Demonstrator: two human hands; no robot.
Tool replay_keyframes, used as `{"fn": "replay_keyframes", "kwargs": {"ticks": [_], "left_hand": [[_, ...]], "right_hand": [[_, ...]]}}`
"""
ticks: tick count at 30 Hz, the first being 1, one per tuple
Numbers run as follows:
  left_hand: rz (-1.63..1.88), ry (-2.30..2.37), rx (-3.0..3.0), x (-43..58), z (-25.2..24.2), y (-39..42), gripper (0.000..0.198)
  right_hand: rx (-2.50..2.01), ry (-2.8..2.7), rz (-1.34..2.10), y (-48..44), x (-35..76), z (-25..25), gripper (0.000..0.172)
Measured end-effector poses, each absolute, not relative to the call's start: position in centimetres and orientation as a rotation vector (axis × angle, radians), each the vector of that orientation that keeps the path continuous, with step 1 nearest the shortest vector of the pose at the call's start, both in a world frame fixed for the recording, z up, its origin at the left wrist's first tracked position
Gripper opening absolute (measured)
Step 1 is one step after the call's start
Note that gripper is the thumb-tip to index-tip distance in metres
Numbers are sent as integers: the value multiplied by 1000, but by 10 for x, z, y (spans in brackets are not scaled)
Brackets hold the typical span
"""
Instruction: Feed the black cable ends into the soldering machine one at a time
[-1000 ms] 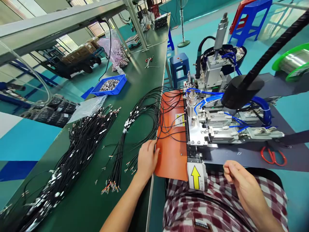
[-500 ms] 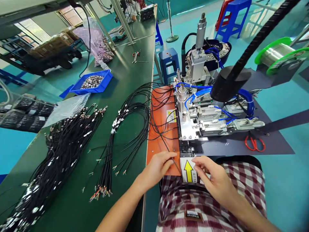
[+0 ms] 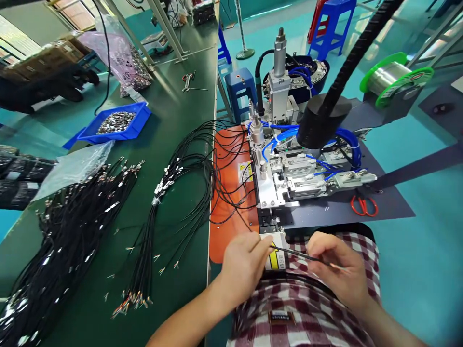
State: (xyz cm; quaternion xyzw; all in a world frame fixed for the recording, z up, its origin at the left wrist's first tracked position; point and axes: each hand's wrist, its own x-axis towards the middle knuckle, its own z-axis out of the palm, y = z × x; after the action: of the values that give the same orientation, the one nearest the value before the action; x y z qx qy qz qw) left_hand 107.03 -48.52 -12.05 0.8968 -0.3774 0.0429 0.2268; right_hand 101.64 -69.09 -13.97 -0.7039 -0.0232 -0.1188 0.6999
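Stretching between two hands, a thin black cable [image 3: 294,252] is just past the near right corner of an orange sheet [image 3: 227,241]. The left hand [image 3: 246,262] is by the sheet's near edge, with its thumb and fingers pinched on the cable. The right hand [image 3: 338,267] is farther right of the sheet, with its fingers curled in and nipping the cable close to its end. Little pale wires poke out there, too small to see well. Below the cable, at the sheet's near right corner, is a white plate [image 3: 282,262] with a yellow arrow.

A tied bunch of cables [image 3: 143,250] lies left of the sheet on the green worktop [image 3: 173,284]. Black cables loop across the sheet to a shiny machine [image 3: 267,190] along its right side. Much farther left of the sheet is a big heap of cables [image 3: 72,241]. Past the sheet's far left corner is a blue tray [image 3: 139,126] with tiny metal bits. Well right of the sheet lie red-handled scissors [image 3: 364,208]. Behind the sheet's far end stands a blue stool [image 3: 240,91].
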Motion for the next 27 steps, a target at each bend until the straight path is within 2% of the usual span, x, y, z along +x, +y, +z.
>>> {"fn": "replay_keyframes", "kwargs": {"ticks": [3,8,16,22,27], "left_hand": [[91,-941,2626,1069,-116,-473,16],[-456,-853,2314,1070,-115,-474,19],[-763,-468,1863,1083,-114,-491,19],[-930,-145,1513,1094,-123,-502,23],[-944,-97,1443,1096,-124,-506,24]], "right_hand": [[-1475,132,-91,-681,1024,-142,11],[-1335,198,223,-656,1038,-146,13],[-1490,157,124,-666,1046,-149,9],[-1290,262,217,-681,1046,-155,16],[-1230,257,218,-677,1047,-154,21]]}}
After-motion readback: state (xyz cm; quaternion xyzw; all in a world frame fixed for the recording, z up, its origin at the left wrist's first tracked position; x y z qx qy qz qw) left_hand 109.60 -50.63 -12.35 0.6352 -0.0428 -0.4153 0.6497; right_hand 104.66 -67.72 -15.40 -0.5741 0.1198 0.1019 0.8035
